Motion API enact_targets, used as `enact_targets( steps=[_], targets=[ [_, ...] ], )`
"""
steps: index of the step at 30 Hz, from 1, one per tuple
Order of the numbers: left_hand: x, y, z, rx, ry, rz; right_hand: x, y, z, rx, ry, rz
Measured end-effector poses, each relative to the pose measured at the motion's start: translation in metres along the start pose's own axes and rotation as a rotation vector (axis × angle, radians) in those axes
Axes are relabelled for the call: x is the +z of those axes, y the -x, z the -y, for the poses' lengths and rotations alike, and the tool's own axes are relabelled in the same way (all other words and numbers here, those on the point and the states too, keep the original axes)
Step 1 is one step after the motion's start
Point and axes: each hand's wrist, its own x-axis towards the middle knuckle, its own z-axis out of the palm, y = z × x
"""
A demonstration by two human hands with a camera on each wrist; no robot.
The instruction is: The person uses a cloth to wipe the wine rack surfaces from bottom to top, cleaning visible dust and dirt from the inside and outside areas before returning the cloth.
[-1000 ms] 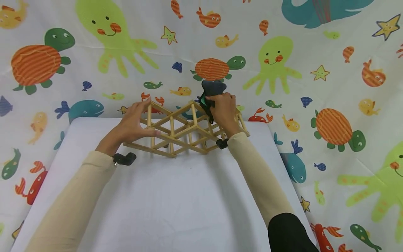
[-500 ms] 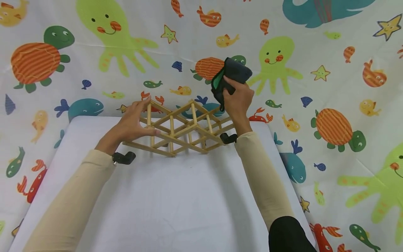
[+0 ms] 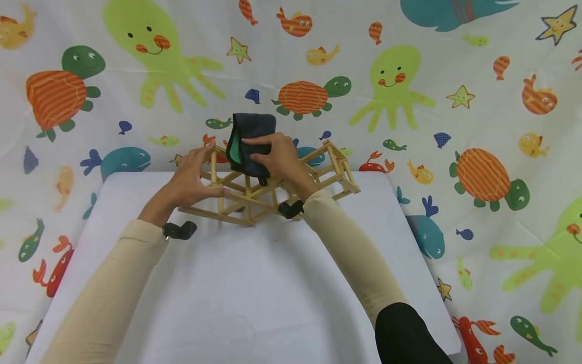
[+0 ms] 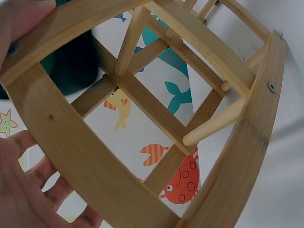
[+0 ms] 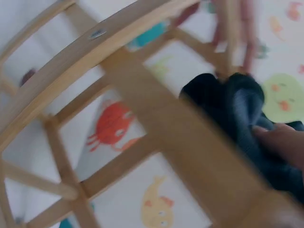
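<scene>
A light wooden lattice rack of slats and round dowels [image 3: 218, 216] stands near the back of the white table. My left hand [image 3: 188, 177] grips its left end, thumb along the front slat and fingers up at the top corner. In the left wrist view a thumb lies on the upper slat and fingers [image 4: 42, 185] show behind the frame. My right hand [image 3: 279, 156] pinches a folded dark grey cloth [image 3: 254, 126] with a green inner side, over the rack's middle top bars. The right wrist view shows the thumb pressed into the bunched cloth [image 5: 244, 102]; the rack is blurred there.
The white-covered table [image 3: 254, 293] extends toward me in front of the rack. Behind it and at the sides hangs a fabric sheet [image 3: 336, 55] printed with sea animals. A small black camera [image 3: 179, 230] sits on the left wrist, another [image 3: 291, 209] on the right.
The right hand and cloth first lifted up and right off the rack, then swept left and down to its middle. The left hand keeps its grip on the left end.
</scene>
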Motion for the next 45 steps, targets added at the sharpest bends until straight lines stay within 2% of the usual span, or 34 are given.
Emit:
enact_targets(
  steps=[3, 6, 8, 11, 14, 17, 21, 23, 24, 27, 29, 30, 32, 35, 36, 38, 39, 42, 44, 45],
  targets=[
    [0.002, -0.001, 0.001, 0.006, 0.003, 0.003, 0.013, -0.006, -0.001, 0.01, 0.26, 0.044],
    [0.001, 0.0, 0.001, 0.004, 0.004, 0.0, 0.018, -0.01, -0.002, -0.034, 0.411, 0.124],
    [0.0, 0.001, 0.002, 0.001, 0.004, -0.005, 0.017, -0.012, -0.001, -0.072, 0.434, 0.195],
    [-0.001, 0.001, 0.003, 0.003, 0.011, -0.013, 0.012, -0.014, 0.001, -0.105, 0.398, 0.326],
    [0.0, 0.001, 0.003, 0.008, 0.019, -0.011, 0.007, -0.014, 0.002, -0.094, 0.341, 0.4],
    [0.0, 0.001, 0.004, 0.004, 0.013, -0.001, 0.008, -0.014, 0.003, -0.083, 0.378, 0.354],
    [-0.001, 0.002, 0.004, 0.004, 0.007, 0.003, 0.019, -0.014, 0.004, -0.122, 0.537, 0.254],
    [-0.002, 0.003, 0.005, 0.006, 0.009, -0.004, 0.022, -0.016, 0.004, -0.154, 0.584, 0.265],
    [-0.002, 0.003, 0.005, 0.003, 0.012, -0.006, 0.021, -0.016, 0.005, -0.164, 0.589, 0.295],
    [-0.001, 0.003, 0.005, 0.002, 0.013, -0.011, 0.012, -0.018, 0.007, -0.163, 0.533, 0.431],
    [0.001, 0.002, 0.004, 0.003, 0.011, -0.008, 0.002, -0.019, 0.009, -0.131, 0.47, 0.495],
    [0.001, 0.002, 0.004, 0.007, 0.009, -0.006, -0.001, -0.019, 0.01, -0.127, 0.458, 0.491],
    [0.002, 0.001, 0.004, 0.012, 0.0, -0.005, -0.002, -0.018, 0.013, -0.126, 0.467, 0.412],
    [0.001, 0.002, 0.003, 0.008, -0.004, -0.006, 0.007, -0.015, 0.015, -0.151, 0.553, 0.261],
    [0.001, 0.002, 0.003, 0.007, -0.003, -0.009, 0.012, -0.014, 0.016, -0.162, 0.594, 0.233],
    [0.001, 0.003, 0.004, 0.004, 0.003, -0.015, 0.019, -0.012, 0.017, -0.174, 0.631, 0.246],
    [0.002, 0.003, 0.004, 0.006, 0.01, -0.019, 0.021, -0.011, 0.017, -0.173, 0.622, 0.289],
    [0.003, 0.003, 0.004, 0.018, 0.017, -0.031, 0.014, -0.012, 0.017, -0.168, 0.495, 0.456],
    [0.005, 0.003, 0.003, 0.025, 0.015, -0.036, 0.005, -0.013, 0.014, -0.16, 0.305, 0.541],
    [0.005, 0.003, 0.002, 0.028, 0.013, -0.037, 0.0, -0.014, 0.013, -0.154, 0.205, 0.557]
  ],
)
